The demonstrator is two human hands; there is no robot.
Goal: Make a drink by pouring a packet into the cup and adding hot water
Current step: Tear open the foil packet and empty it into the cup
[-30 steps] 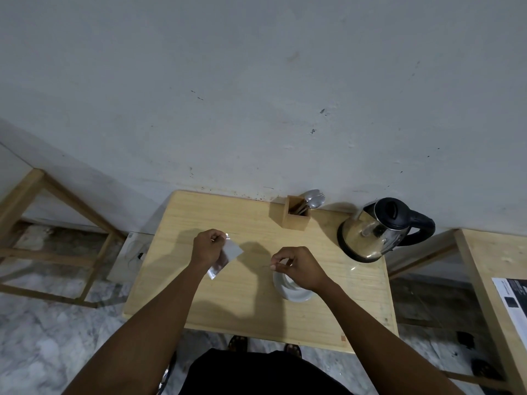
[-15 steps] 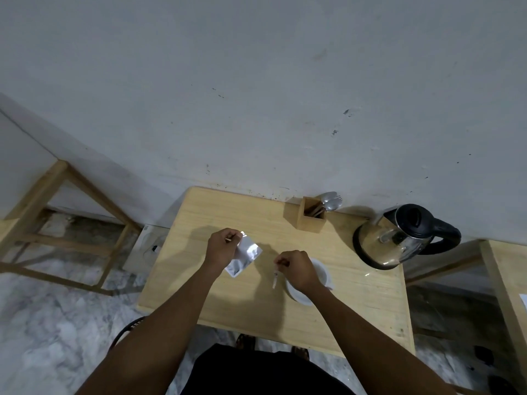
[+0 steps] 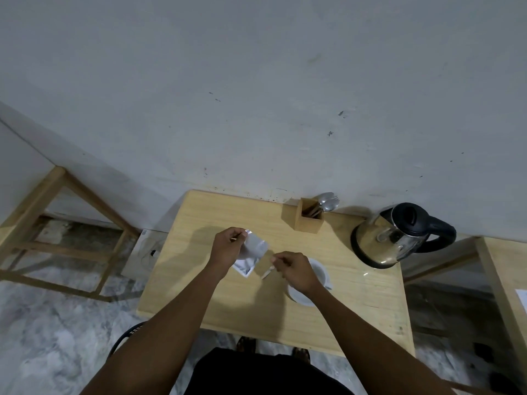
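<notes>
My left hand (image 3: 228, 249) pinches the top corner of a silver foil packet (image 3: 252, 253) above the wooden table (image 3: 242, 303). My right hand (image 3: 293, 269) holds a thin torn-off strip (image 3: 267, 273) of the packet, a short way right of the packet. Partly hidden under my right hand and wrist, a white cup (image 3: 318, 273) stands on the table. A steel electric kettle (image 3: 390, 238) with a black lid and handle sits at the right rear of the table.
A wooden holder (image 3: 309, 219) with spoons and a fork stands by the wall, left of the kettle. Another wooden table (image 3: 507, 283) lies to the right, a wooden frame (image 3: 57, 212) to the left. A white wall rises behind the table.
The strip has come away from the packet and my right hand has drawn it a little to the right. The view has shifted, so the table sits further right.
</notes>
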